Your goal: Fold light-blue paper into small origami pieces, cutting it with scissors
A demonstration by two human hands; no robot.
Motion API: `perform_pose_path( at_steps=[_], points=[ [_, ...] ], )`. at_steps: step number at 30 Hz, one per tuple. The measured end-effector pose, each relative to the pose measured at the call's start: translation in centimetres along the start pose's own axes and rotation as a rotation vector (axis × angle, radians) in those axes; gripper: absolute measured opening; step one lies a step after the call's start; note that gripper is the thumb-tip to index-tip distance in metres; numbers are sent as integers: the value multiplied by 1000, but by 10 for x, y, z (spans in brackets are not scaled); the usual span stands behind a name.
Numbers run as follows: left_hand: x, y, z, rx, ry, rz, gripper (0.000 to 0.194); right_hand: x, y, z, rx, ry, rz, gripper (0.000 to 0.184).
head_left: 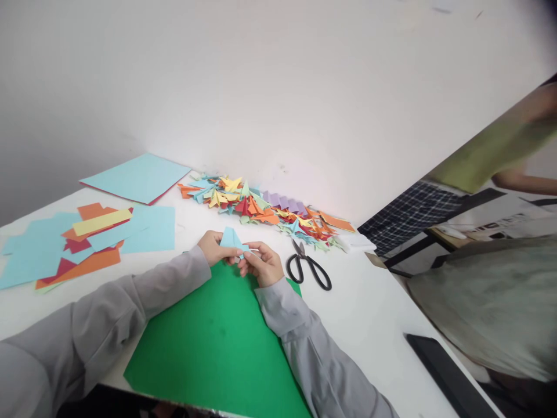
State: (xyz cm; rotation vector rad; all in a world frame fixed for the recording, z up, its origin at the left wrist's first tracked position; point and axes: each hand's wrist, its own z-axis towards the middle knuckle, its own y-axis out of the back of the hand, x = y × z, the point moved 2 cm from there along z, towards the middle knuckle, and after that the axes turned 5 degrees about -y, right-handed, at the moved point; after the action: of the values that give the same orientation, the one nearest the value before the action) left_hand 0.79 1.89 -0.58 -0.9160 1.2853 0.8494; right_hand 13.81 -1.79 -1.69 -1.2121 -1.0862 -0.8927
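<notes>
A small light-blue folded paper (pixel 230 238) is held up between both hands, over the far end of a green sheet (pixel 217 337). My left hand (pixel 212 246) pinches its left side, thumb laid across the lower part. From the right, my right hand (pixel 263 263) grips the lower right corner between thumb and fingers. Some fingertips behind the paper are hidden. Beyond the hands lies a long heap of small folded paper planes (pixel 243 203) in many colours. Black-handled scissors (pixel 308 264) rest to the right of my right hand, blades slightly apart.
Loose coloured paper scraps (pixel 87 238) spread over the left of the white table (pixel 361 313). A stack of blue sheets (pixel 139 177) sits against the wall. At the right edge lies a black flat object (pixel 448 371). Two other people (pixel 487 302) are close by on the right.
</notes>
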Motion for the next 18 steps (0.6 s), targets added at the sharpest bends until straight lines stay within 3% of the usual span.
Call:
perform_pose_path(
  at_steps=[8, 18],
  points=[
    [1, -2, 0, 17, 23, -67, 25, 2, -1, -2, -63, 21, 0, 24],
    [4, 0, 1, 4, -6, -26, 21, 1, 0, 0, 3, -51, 65, 25]
  ],
)
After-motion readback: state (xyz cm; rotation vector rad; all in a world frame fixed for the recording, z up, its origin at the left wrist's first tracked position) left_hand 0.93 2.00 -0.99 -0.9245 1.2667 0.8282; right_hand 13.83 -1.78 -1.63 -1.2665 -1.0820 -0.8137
